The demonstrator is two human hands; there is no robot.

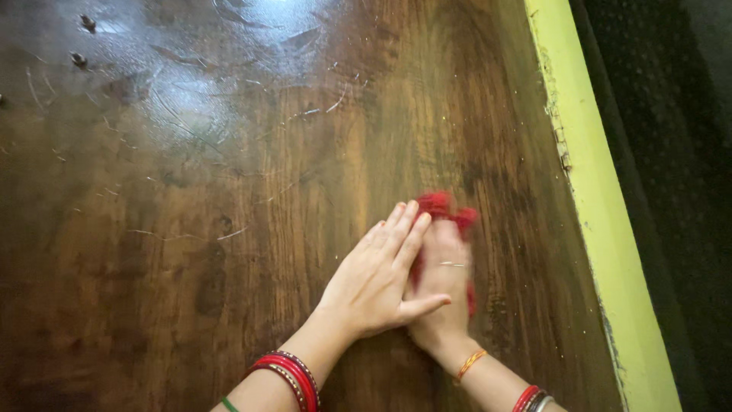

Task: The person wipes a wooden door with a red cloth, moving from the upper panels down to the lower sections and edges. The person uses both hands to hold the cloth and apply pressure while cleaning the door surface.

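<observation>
My right hand [444, 286] lies flat on a red cloth [446, 207] on the dark wooden surface [229, 229], pressing it down; the cloth shows past the fingertips and at the hand's right side. My left hand [377, 278] rests with its fingers together over the right hand's inner edge, palm down. Both wrists wear red bangles, and the right hand is slightly blurred.
The wooden surface is scratched and shiny at the upper left, with two small dark knobs [82, 40] near the top left corner. A yellow-green painted edge [602, 214] runs down the right side, with dark floor beyond it.
</observation>
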